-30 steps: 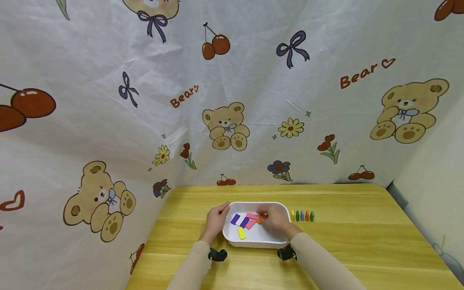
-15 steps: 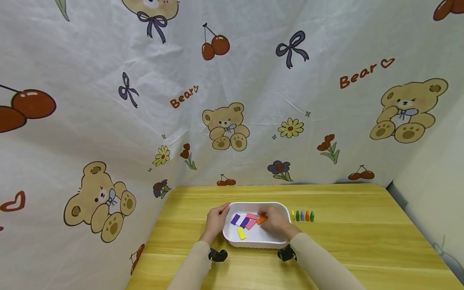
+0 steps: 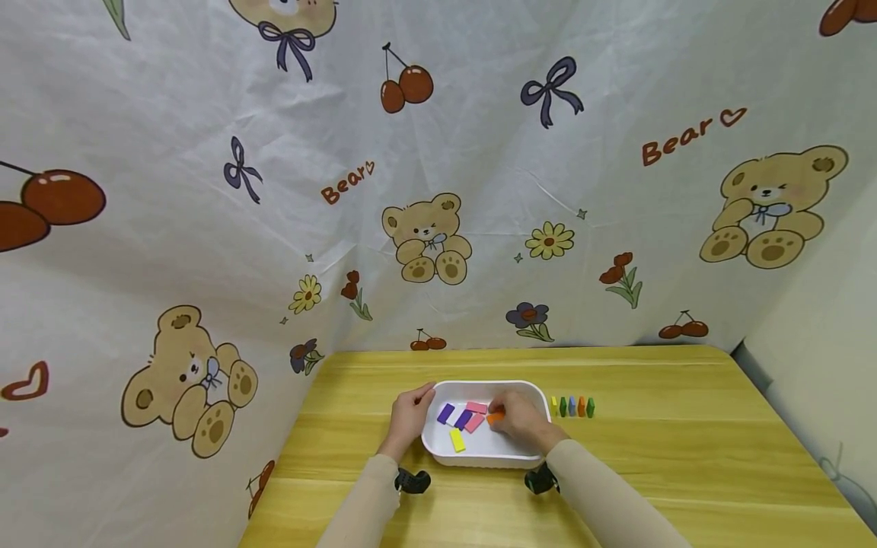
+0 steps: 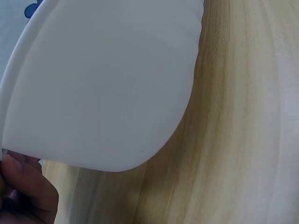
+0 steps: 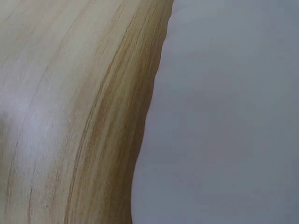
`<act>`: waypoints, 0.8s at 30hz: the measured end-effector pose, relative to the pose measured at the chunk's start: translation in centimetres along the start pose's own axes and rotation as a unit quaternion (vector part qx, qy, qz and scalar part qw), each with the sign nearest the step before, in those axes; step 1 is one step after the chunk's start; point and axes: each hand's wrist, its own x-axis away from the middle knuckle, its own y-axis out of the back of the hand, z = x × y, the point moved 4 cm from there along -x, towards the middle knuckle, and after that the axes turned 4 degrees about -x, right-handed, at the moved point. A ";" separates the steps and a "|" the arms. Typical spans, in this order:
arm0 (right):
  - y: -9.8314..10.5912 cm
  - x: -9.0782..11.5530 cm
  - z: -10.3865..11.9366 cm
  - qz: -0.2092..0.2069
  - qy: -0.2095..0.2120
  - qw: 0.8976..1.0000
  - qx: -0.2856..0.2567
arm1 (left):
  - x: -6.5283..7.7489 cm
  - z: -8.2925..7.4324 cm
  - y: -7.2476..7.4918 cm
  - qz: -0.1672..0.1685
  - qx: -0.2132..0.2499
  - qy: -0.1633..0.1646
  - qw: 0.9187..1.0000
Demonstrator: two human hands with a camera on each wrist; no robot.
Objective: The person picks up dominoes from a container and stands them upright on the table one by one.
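A white plastic tray (image 3: pixel 483 462) stands on the wooden table with flat, domino-like blocks lying in it. At its left end my left hand (image 3: pixel 408 417) grips the rim; in the left wrist view the thumb (image 4: pixel 30 184) is at the tray's edge. My right hand (image 3: pixel 518 420) reaches into the right half, fingers curled at an orange block (image 3: pixel 495 418) that they partly cover. Left of it lie two pink blocks (image 3: pixel 474 423), two purple blocks (image 3: pixel 445 413), a white block (image 3: pixel 454 416) and, nearer the front, a yellow block (image 3: pixel 457 440). The right wrist view shows no fingers.
Right of the tray, several coloured blocks (image 3: pixel 572 406) stand upright in a row on the wooden table (image 3: pixel 685 457). A printed bear cloth (image 3: pixel 479 167) hangs behind and to the left. Black wrist devices (image 3: pixel 412 481) sit under both wrists.
The orange block has turned and shifted slightly under my right fingers, which have moved very little. My left hand stays on the tray rim.
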 end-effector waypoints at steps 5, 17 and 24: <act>0.0 0.1 0.1 -0.001 0.004 1.000 0.008 | -0.1 0.1 0.0 -0.002 -0.002 -0.004 1.000; -0.5 0.4 0.5 0.016 0.076 0.993 0.088 | 0.1 0.0 0.1 -0.001 -0.004 -0.003 1.000; -0.5 0.8 0.7 0.026 0.081 0.991 0.100 | 0.1 0.0 0.1 0.000 -0.004 -0.011 1.000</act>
